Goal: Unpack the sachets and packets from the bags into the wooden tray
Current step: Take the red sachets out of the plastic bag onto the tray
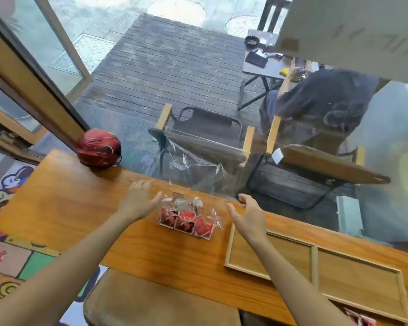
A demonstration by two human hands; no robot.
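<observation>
A clear plastic bag (pixel 189 216) holding several red and white sachets lies on the wooden counter (pixel 64 208), near its far edge. My left hand (pixel 138 202) hovers just left of the bag, fingers spread, holding nothing. My right hand (pixel 247 216) hovers just right of the bag, also open and empty. The wooden tray (pixel 315 262), with two compartments, lies on the counter to the right, partly under my right forearm. Both compartments look bare.
A red ball-shaped object (pixel 98 148) sits at the counter's far left edge against the window glass. A red packet (pixel 360 320) shows at the bottom right edge. A stool seat (pixel 160 302) is below the counter. Behind the glass are chairs and a seated person (pixel 320 97).
</observation>
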